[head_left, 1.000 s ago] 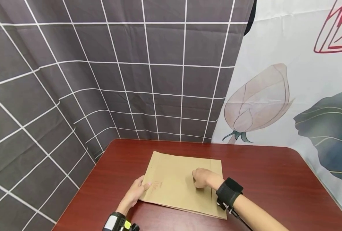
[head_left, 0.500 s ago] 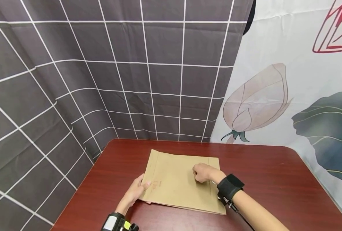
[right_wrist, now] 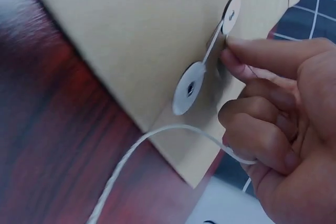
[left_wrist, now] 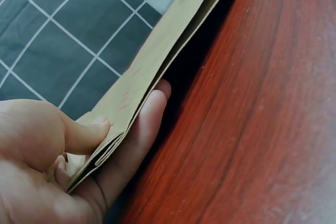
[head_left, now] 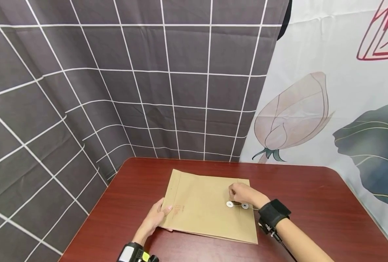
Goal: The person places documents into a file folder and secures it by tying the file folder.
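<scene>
A brown paper document envelope (head_left: 200,211) lies tilted across the table, with small red print near its left end. My left hand (head_left: 152,220) grips its lower left edge, thumb on top and fingers underneath, as the left wrist view shows. Two white button discs (right_wrist: 189,88) sit on the envelope by the right end, joined by a string. My right hand (head_left: 244,193) is just above them, thumb and index finger pinching the string close to the farther disc (right_wrist: 231,15). A loose length of white string (right_wrist: 123,161) runs out from its curled fingers.
The reddish-brown table (head_left: 299,203) extends round the envelope, its back edge near a grey gridded curtain (head_left: 187,87). A white cloth with a printed flower (head_left: 292,112) hangs at the right. Each wrist wears a black strap (head_left: 274,214) with a device.
My right hand has moved right and slightly up over the envelope, uncovering the two white discs and string. The envelope's right end has risen a little; my left hand keeps its grip.
</scene>
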The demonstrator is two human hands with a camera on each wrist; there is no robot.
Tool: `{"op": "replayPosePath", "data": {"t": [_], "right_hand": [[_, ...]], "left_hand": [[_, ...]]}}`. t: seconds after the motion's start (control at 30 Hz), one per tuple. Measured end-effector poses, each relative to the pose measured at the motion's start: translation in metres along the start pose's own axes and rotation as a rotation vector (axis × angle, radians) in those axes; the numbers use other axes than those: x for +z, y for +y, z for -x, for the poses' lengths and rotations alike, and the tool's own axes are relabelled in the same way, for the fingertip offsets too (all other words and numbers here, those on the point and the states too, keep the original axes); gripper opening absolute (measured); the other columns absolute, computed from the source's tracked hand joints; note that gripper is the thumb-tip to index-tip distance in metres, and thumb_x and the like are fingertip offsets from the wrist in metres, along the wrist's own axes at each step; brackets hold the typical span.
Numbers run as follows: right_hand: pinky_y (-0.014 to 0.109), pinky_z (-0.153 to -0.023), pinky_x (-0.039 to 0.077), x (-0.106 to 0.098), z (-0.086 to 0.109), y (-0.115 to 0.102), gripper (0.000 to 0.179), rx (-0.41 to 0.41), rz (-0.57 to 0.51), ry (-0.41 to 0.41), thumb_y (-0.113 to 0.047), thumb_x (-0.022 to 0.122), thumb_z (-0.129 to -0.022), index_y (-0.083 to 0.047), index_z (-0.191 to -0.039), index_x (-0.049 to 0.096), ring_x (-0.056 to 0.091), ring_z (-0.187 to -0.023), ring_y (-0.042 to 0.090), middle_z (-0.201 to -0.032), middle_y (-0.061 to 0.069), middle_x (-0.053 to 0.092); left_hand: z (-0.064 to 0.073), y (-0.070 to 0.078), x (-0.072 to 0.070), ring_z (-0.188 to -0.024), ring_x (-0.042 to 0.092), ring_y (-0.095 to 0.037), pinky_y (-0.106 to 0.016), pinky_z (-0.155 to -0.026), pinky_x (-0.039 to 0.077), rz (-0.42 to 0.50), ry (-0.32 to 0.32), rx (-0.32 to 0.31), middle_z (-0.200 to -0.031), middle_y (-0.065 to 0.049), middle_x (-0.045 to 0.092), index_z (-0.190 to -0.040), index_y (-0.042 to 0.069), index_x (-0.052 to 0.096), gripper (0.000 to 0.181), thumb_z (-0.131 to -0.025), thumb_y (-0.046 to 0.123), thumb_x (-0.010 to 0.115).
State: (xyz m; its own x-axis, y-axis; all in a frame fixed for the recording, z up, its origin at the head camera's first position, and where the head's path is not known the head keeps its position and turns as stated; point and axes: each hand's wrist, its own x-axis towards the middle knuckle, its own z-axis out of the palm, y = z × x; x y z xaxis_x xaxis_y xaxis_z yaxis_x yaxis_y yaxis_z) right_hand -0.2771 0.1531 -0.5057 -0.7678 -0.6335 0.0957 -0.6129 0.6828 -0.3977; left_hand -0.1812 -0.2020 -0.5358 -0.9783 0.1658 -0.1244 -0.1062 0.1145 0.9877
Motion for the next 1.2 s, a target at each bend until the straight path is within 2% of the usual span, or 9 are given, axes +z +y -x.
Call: {"op": "replayPosePath", "data": {"t": [0.23,0.37,0.47,0.53,0.63,0.73,0.83,1.03,1.2], "right_hand": [[0.02,-0.051,0.035,0.005,0.014,0.001,0.019,0.038,-0.071,0.111,0.002,0.069,-0.079,-0.012,-0.07,0.06,0.039,-0.056,0.005,-0.061,-0.009,0.046],[0.019,-0.05,0.035,0.011,0.025,-0.002,0.014,0.002,-0.052,0.176,0.002,0.068,-0.082,-0.011,-0.077,0.069,0.039,-0.055,0.002,-0.063,-0.008,0.055],[0.018,-0.048,0.036,0.016,0.033,-0.009,0.013,-0.059,0.065,0.216,0.0,0.068,-0.083,-0.012,-0.08,0.072,0.039,-0.055,0.0,-0.064,-0.008,0.059],[0.018,-0.046,0.034,0.019,0.037,-0.015,0.013,-0.097,0.196,0.228,-0.002,0.068,-0.084,-0.013,-0.077,0.07,0.038,-0.053,0.001,-0.06,-0.01,0.055],[0.022,-0.042,0.031,0.022,0.042,-0.024,0.02,-0.135,0.365,0.206,-0.003,0.066,-0.083,-0.014,-0.068,0.06,0.036,-0.048,0.005,-0.054,-0.008,0.045],[0.025,-0.042,0.033,0.023,0.043,-0.029,0.028,-0.171,0.46,0.178,-0.003,0.064,-0.083,-0.015,-0.062,0.05,0.04,-0.048,0.008,-0.054,-0.005,0.044],[0.025,-0.042,0.032,0.023,0.043,-0.028,0.027,-0.164,0.463,0.188,-0.003,0.064,-0.084,-0.015,-0.064,0.05,0.04,-0.048,0.008,-0.054,-0.005,0.044],[0.018,-0.045,0.03,0.024,0.043,-0.013,0.01,-0.119,0.258,0.275,-0.009,0.064,-0.091,-0.017,-0.085,0.061,0.032,-0.049,0.001,-0.054,-0.015,0.036],[0.024,-0.042,0.034,0.024,0.047,-0.019,0.017,-0.16,0.435,0.237,-0.002,0.063,-0.084,-0.012,-0.075,0.054,0.04,-0.047,0.007,-0.053,-0.008,0.041]], "left_hand": [[0.002,-0.003,0.003,-0.072,0.07,-0.029,-0.048,-0.053,0.056,0.036,0.037,0.0,-0.095,-0.021,0.067,-0.137,-0.008,0.034,0.042,-0.102,0.012,0.046],[0.003,-0.003,0.007,-0.073,0.07,-0.027,-0.044,-0.058,0.057,0.034,0.081,0.009,-0.095,-0.02,0.067,-0.132,-0.009,0.038,0.036,-0.102,0.01,0.046],[0.004,-0.003,0.01,-0.075,0.069,-0.025,-0.041,-0.062,0.058,0.03,0.115,0.014,-0.094,-0.018,0.067,-0.128,-0.011,0.04,0.034,-0.101,0.009,0.047],[0.006,-0.002,0.011,-0.074,0.069,-0.026,-0.043,-0.06,0.058,0.041,0.132,0.011,-0.092,-0.018,0.067,-0.126,-0.011,0.042,0.032,-0.101,0.008,0.047],[0.007,-0.002,0.012,-0.074,0.069,-0.024,-0.041,-0.061,0.058,0.049,0.157,0.001,-0.091,-0.017,0.068,-0.126,-0.011,0.042,0.032,-0.1,0.007,0.047],[0.007,-0.003,0.013,-0.075,0.069,-0.022,-0.039,-0.063,0.058,0.05,0.169,-0.009,-0.092,-0.016,0.068,-0.128,-0.011,0.041,0.034,-0.1,0.007,0.048],[0.006,-0.004,0.011,-0.076,0.069,-0.022,-0.039,-0.065,0.058,0.048,0.144,-0.013,-0.094,-0.016,0.068,-0.134,-0.013,0.036,0.041,-0.1,0.007,0.047],[0.005,-0.003,0.006,-0.074,0.07,-0.027,-0.048,-0.056,0.057,0.074,0.098,-0.015,-0.095,-0.02,0.067,-0.137,-0.013,0.031,0.043,-0.101,0.007,0.045],[0.006,-0.001,0.01,-0.077,0.069,-0.027,-0.047,-0.059,0.057,0.099,0.15,-0.007,-0.097,-0.022,0.067,-0.133,-0.012,0.036,0.037,-0.1,0.004,0.045]]}}
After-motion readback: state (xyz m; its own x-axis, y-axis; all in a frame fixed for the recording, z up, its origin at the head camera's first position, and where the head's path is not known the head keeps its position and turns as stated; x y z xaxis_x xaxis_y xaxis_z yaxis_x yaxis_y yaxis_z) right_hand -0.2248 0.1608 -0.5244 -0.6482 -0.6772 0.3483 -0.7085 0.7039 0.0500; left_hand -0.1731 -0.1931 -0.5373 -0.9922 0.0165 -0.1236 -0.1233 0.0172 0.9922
